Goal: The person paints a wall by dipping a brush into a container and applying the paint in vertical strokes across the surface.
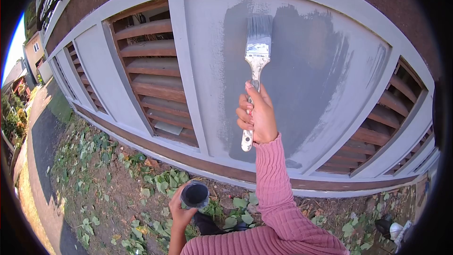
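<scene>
My right hand [259, 115] is closed around the handle of a paintbrush [256, 61], which points upward. Its bristles, loaded with grey paint, rest against the wall panel [203, 33]. Dried paint spatters the white handle and ferrule. A broad patch of dark grey paint [306, 61] covers the panel's middle, with streaky edges over the lighter surface. Low down, my left hand [179, 212] grips a small paint cup [195, 194] with dark grey paint inside. The cup is held well below the brush, near my body.
Brown louvered vents [153, 66] flank the panel, with another louvered vent [377, 118] on the right. Leafy weeds [137, 226] and bare soil lie along the wall's foot. A paved path [40, 151] runs at left. A dark and white object [394, 229] sits at lower right.
</scene>
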{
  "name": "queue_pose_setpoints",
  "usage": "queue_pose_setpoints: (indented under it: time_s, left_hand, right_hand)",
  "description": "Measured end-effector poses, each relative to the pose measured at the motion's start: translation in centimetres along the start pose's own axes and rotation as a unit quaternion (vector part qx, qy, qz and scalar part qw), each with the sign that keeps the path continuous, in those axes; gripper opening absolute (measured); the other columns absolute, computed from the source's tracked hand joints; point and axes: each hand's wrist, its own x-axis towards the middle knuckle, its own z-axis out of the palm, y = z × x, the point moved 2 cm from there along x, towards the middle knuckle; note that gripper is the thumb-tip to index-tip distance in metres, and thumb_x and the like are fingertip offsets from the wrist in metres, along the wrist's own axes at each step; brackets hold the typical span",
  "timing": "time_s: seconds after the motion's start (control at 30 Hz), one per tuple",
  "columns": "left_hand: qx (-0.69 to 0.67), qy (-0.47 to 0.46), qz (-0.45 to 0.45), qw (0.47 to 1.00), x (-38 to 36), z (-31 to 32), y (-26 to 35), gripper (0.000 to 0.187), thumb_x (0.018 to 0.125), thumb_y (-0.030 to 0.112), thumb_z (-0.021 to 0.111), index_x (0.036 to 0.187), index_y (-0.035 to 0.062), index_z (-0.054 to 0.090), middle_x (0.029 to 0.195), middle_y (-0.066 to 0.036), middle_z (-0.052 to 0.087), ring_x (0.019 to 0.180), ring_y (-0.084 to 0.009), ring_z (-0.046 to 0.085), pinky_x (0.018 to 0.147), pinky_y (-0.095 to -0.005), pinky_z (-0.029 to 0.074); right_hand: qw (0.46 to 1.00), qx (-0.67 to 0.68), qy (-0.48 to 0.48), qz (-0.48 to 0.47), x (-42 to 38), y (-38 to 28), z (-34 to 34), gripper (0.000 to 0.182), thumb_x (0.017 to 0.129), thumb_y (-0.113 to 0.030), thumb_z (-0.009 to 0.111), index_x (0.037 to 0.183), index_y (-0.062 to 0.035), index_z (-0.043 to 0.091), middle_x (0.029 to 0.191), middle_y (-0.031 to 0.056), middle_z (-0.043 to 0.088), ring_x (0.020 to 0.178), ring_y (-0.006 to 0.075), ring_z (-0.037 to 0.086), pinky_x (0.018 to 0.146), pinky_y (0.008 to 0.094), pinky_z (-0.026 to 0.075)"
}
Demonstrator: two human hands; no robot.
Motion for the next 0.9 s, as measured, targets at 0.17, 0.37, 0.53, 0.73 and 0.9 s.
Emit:
queue_pose_setpoints:
  time_s: [0.17,0.37,0.53,0.73,0.9]
  left_hand:
    - [-0.010,0.004,-0.011,1.000,0.1,-0.1,0.8,0.050,0.054,0.008,0.071,0.101,-0.0031,0.059,0.106,-0.017,0.059,0.100,-0.0281,0.056,0.088,-0.0356,0.041]
    - [-0.005,0.027,-0.023,0.999,-1.2,0.0,1.0,0.049,0.054,0.008,0.072,0.100,-0.0025,0.059,0.105,-0.016,0.060,0.100,-0.0275,0.056,0.088,-0.0355,0.041]
    - [0.015,0.011,-0.029,0.999,-1.8,-0.5,0.6,0.050,0.054,0.009,0.073,0.100,-0.0025,0.059,0.105,-0.016,0.059,0.100,-0.0273,0.056,0.088,-0.0349,0.041]
    - [0.013,-0.025,-0.011,1.000,-1.1,0.2,1.0,0.051,0.054,0.010,0.074,0.101,-0.0030,0.058,0.107,-0.016,0.059,0.100,-0.0275,0.056,0.088,-0.0354,0.041]
    - [-0.010,-0.035,-0.012,0.999,-0.7,0.7,1.3,0.051,0.054,0.010,0.074,0.101,-0.0029,0.058,0.107,-0.016,0.059,0.101,-0.0276,0.056,0.089,-0.0355,0.041]
  right_hand:
    - [0.999,0.017,-0.028,-0.043,1.5,-1.9,0.2,0.010,0.089,-0.024,0.046,0.091,-0.0173,0.038,0.055,-0.0044,0.031,0.035,0.0024,0.023,0.029,0.0175,0.017]
    - [0.999,0.032,-0.034,0.006,-2.1,-0.3,-0.6,0.010,0.089,-0.023,0.045,0.091,-0.0166,0.039,0.055,-0.0044,0.030,0.036,0.0028,0.022,0.028,0.0179,0.017]
    - [0.999,0.005,-0.048,-0.017,0.6,-3.3,-0.2,0.014,0.089,-0.025,0.046,0.086,-0.0148,0.037,0.055,-0.0044,0.030,0.037,0.0027,0.022,0.029,0.0178,0.017]
    - [0.999,0.007,0.028,0.036,-3.1,1.9,-3.3,0.014,0.090,-0.027,0.046,0.088,-0.0160,0.037,0.055,-0.0049,0.030,0.035,0.0025,0.022,0.029,0.0183,0.017]
    - [0.997,-0.043,0.059,0.017,-3.9,3.3,-3.7,0.010,0.090,-0.027,0.045,0.090,-0.0178,0.040,0.054,-0.0051,0.029,0.034,0.0024,0.021,0.028,0.0178,0.016]
